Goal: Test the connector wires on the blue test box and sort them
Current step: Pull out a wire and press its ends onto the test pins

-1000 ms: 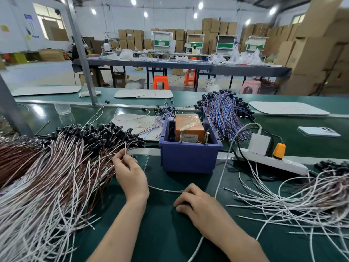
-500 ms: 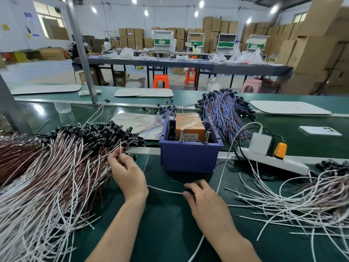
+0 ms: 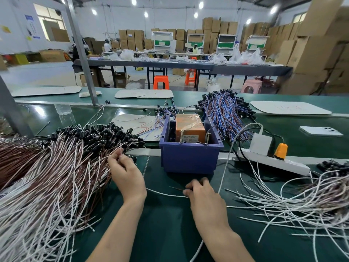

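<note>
The left hand (image 3: 126, 173) sits at the edge of a big heap of white and brown wires with round black connectors (image 3: 56, 167), which spreads away to its left. Its thumb and fingers pinch a thin white wire end (image 3: 120, 149) that sticks up above the knuckles. The right hand (image 3: 204, 197) lies just beside it on the dark green surface (image 3: 170, 233), fingers curled down and clamped on a long white wire (image 3: 164, 194) that crosses the gap between the two hands; a thin brown wire tip (image 3: 175, 188) shows at its fingertips too. Straight ahead of the right hand, near but not touching, stands the blue plastic test box (image 3: 190, 159) with an orange tape-wrapped block (image 3: 189, 127) inside. To the right of the right hand lies a loose pile of white wires (image 3: 302, 201), and beyond it a white power strip (image 3: 273, 162) carrying an orange plug (image 3: 281, 151). Beyond the box sits a bundle of blue and red wires (image 3: 226, 114).
</note>
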